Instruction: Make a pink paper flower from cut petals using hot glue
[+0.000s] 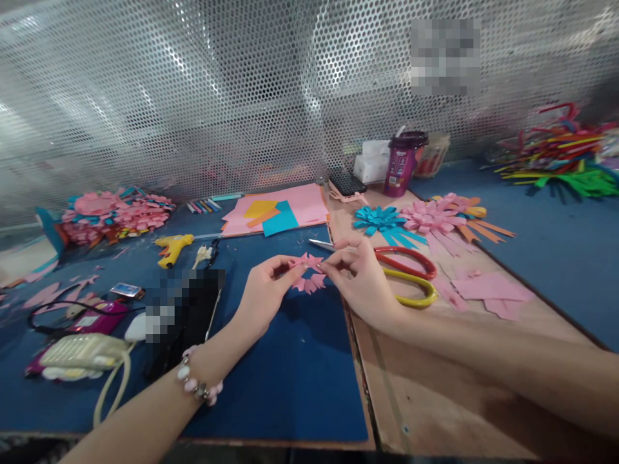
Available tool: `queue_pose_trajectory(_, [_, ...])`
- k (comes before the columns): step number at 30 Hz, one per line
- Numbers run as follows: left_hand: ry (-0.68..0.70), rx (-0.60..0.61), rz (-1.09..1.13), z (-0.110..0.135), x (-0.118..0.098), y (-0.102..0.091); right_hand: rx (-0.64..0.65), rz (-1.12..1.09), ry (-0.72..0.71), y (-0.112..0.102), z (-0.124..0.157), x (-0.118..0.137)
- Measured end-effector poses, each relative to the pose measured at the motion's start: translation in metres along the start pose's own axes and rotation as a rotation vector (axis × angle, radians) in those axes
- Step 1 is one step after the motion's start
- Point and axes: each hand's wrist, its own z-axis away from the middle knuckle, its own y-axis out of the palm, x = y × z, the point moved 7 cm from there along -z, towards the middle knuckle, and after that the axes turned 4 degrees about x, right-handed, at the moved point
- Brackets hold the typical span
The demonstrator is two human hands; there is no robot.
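Your left hand (265,287) and right hand (360,277) pinch a pink paper cutout (305,284). It is right of the glue gun (175,247).

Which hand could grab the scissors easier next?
Probably the right hand: the scissors lie right beside it, while the left hand is farther away. Both hands are pinching pink paper, though.

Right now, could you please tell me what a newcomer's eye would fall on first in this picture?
Probably the pink paper piece with pointed edges, pinched between the left hand and the right hand at the centre. Next, the scissors with red and yellow handles, partly hidden behind the right hand, and the blue paper flower and pink paper flower beyond them. A yellow glue gun lies to the left.
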Motion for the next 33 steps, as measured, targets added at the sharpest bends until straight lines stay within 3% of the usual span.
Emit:
queue_pose_trajectory(27, [-0.064, 0.019, 0.038, 0.0005, 0.0058, 0.0041, -0.014, -0.022, 0.015, 0.0014, 0.0024, -0.0043])
queue_pose_trajectory(33, [-0.023, 0.004, 0.008, 0.0010, 0.0017, 0.0054, 0.007, -0.012, -0.036, 0.0023, 0.0013, 0.0008])
